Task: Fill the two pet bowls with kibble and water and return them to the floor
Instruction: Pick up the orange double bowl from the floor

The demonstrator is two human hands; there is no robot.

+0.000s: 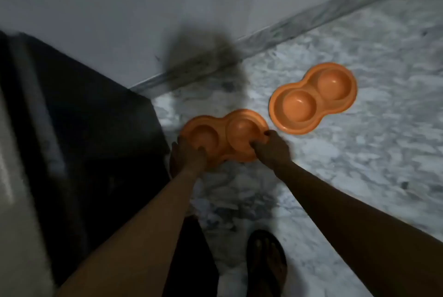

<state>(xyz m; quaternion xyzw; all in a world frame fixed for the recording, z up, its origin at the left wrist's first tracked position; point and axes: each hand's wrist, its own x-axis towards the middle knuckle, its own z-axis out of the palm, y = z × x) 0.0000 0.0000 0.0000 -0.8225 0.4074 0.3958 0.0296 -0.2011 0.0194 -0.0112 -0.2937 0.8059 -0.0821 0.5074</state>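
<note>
Hands on near orange double bowl (224, 137), low over marble floor (359, 165).
Left hand (191, 153) gripping near-left rim, thumb into left well; right hand (272, 147) clamped on right rim, fingers curled over edge. Both wells look empty. Second orange double bowl (312, 97) flat on floor just beyond to right, also empty, not touching. Dark cabinet (84, 141) at left, wall (119, 9) behind. Sandalled foot (266, 263) below. Pic blurry.

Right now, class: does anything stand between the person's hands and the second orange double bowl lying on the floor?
Nothing visible does. Both hands, left hand and right hand, grip the near bowl; only bare marble floor separates them from the second bowl.
</note>
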